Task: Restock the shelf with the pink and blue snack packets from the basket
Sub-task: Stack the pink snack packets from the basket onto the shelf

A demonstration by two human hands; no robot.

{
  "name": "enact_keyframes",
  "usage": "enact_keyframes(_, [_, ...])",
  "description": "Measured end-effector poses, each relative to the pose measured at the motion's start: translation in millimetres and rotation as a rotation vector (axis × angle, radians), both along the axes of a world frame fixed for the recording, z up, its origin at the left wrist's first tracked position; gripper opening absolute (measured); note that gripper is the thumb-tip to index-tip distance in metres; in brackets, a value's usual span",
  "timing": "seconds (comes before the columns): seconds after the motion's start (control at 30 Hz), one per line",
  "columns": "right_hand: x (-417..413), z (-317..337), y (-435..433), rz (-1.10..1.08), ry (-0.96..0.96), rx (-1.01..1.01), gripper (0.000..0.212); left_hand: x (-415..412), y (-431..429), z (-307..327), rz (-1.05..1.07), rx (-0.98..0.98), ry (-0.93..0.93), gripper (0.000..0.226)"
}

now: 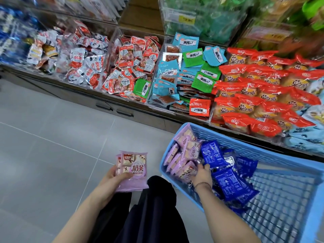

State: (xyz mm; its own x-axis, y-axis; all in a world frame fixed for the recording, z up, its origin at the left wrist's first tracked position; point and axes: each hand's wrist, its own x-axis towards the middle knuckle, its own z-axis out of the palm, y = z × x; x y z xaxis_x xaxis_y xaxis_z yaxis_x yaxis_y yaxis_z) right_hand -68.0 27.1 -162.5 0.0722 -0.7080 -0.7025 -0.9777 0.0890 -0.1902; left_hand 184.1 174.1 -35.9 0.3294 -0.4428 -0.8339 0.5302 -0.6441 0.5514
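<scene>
1. Low in the middle of the view, the left hand (112, 178) grips a pink stack (134, 172) of snack packets. The thumb lies across the front of the top packet and the fingers curl round behind the stack's left edge.
2. That stack is upright with its printed face to the camera. It is held over the grey floor tiles (43, 146), just left of the person's dark trousers (154, 207), well short of the shelf (122, 109).
3. To the right, the right hand (201, 174) is down inside the blue basket (245, 146), at its near-left corner. A thin band (201, 185) circles the wrist.
4. Its fingers bend down into the heap where the two colours meet. The basket's pink packets (184, 151) lie touching its left side and the blue packets (226, 179) touch its right side. The fingertips are buried, so I cannot tell whether the hand has hold of a packet or only rests on them.
5. Pink packets fill the basket's left end, and blue ones spread from the middle toward the right.
6. Beyond the basket, the shelf's clear bins hold mixed snacks, with red packets (254, 95) nearest the basket.
</scene>
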Motion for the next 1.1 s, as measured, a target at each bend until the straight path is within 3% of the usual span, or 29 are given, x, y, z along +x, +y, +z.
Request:
enact_keyframes(0.13, [-15,7,0,0.294,-0.015,-0.085,0.029,-1,-1,1,0.03,0.012,0.011,0.035])
enact_keyframes(0.2, [-23,15,4,0.278,-0.118,0.006,0.023,0,-6,5,0.041,0.008,0.025,0.034])
enact_keyframes(0.27, [-29,27,9,0.037,-0.21,0.082,0.032,4,-12,12,0.047,0.001,0.031,0.036])
enact_keyframes(0.4, [-42,61,10,-0.597,-0.444,0.011,0.028,16,-32,32,0.02,-0.054,0.012,0.033])
enact_keyframes(0.57, [-35,102,-8,-1.068,-0.696,0.084,0.016,42,-58,46,0.048,-0.121,0.056,0.05])
enact_keyframes(0.7, [-6,131,-29,-1.157,-0.838,0.057,0.038,71,-75,55,0.039,-0.164,0.094,0.048])
enact_keyframes(0.9, [75,174,-54,-1.161,-0.896,-0.097,0.015,157,-93,79,0.045,-0.218,0.091,0.046])
enact_keyframes(0.97, [109,191,-59,-1.18,-0.917,-0.15,0.014,193,-98,90,0.048,-0.237,0.089,0.053])
enact_keyframes(1.1, [183,214,-64,-1.362,-1.153,-0.128,0.025,260,-106,111,0.029,-0.295,0.077,0.06])
